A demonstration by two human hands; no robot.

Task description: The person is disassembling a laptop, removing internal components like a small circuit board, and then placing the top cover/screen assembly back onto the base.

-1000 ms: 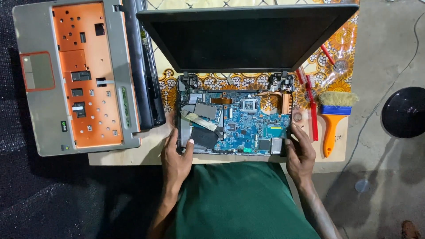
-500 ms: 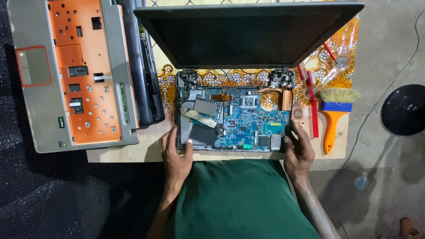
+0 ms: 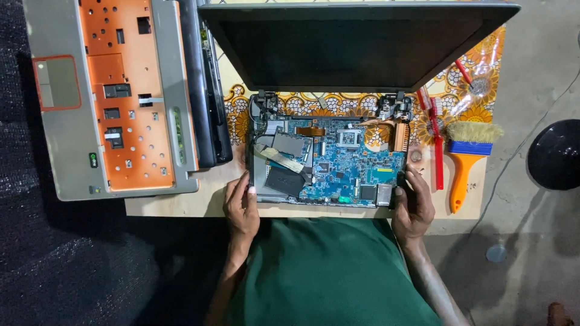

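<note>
An opened laptop base (image 3: 329, 160) with its blue circuit board exposed lies on a wooden board. Its dark screen lid (image 3: 356, 45) stands open behind it. My left hand (image 3: 241, 205) grips the base's near left corner. My right hand (image 3: 412, 202) grips the near right corner. Both thumbs rest on the base's edges.
A removed grey and orange palm-rest cover (image 3: 112, 96) lies upside down at the left, with a black keyboard (image 3: 205, 90) beside it. An orange-handled brush (image 3: 468, 160) and a red tool (image 3: 436, 142) lie at the right on a patterned cloth (image 3: 477, 78). A black round object (image 3: 556, 154) sits on the floor.
The view has shifted slightly. Both hands keep their hold on the laptop base's near corners, with the base barely moved.
</note>
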